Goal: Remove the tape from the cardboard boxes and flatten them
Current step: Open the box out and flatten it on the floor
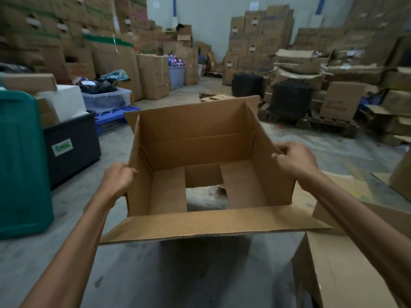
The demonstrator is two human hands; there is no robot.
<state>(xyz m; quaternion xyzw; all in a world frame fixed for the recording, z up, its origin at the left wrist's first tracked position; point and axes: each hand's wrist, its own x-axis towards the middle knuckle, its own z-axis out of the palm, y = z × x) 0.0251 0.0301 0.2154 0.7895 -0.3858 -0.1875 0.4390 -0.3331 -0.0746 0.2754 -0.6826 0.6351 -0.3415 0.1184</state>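
I hold an open brown cardboard box [200,143] in the air in front of me, its top flaps spread out. My left hand [119,180] grips the box's left wall near its upper edge. My right hand [293,161] pinches the right wall's upper edge. The bottom flaps are partly open, and the grey floor shows through a gap [206,196] between them. I see no tape on the visible faces.
A green bin [22,165] and a black crate [71,150] stand at the left. Another cardboard box [338,270] sits at the lower right, with flat cardboard [347,187] behind it. Stacked boxes, black bins [289,98] and pallets line the far walls.
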